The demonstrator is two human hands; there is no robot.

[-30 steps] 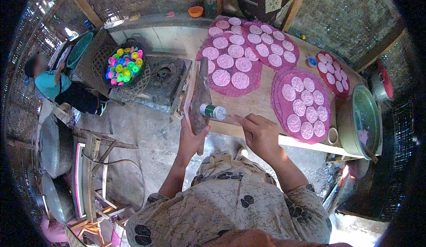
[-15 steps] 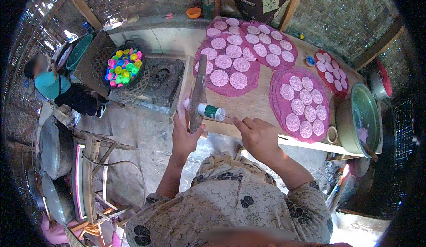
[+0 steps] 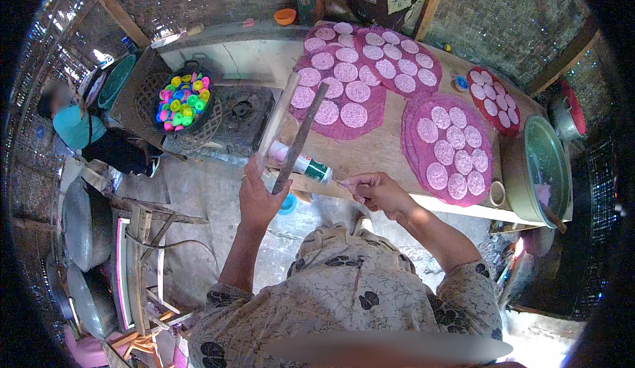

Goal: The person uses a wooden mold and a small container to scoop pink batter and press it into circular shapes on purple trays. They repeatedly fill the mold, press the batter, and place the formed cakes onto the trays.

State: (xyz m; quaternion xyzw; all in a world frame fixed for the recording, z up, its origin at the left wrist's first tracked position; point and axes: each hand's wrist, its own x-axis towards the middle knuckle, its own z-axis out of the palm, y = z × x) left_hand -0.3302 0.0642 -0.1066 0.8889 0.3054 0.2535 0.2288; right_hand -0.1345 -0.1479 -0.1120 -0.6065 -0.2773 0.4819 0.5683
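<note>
My left hand (image 3: 259,199) is closed round the lower ends of two wooden bars, a paler left bar (image 3: 278,122) and a darker right bar (image 3: 301,138). A white-and-green can-like cylinder (image 3: 316,169) sits crosswise at the bars and sticks out to the right. At the cylinder's right end, my right hand (image 3: 377,193) pinches a thin stick-like piece (image 3: 341,182); its exact kind is too small to make out. Beyond both hands, round white lacy discs (image 3: 354,116) lie on purple mesh sheets (image 3: 380,107) on the wooden table (image 3: 380,160).
To the right stand a large green tub (image 3: 529,169) and a small ring (image 3: 497,193). A dark basket of colourful small cups (image 3: 185,101) rests beside a stove (image 3: 245,120) at left. Another person (image 3: 79,126) sits at far left. A blue round thing (image 3: 288,204) lies below the table edge.
Both bars have turned, so they now show apart side by side, and the cylinder tilts more. My right hand has shifted slightly right and its grip has turned.
</note>
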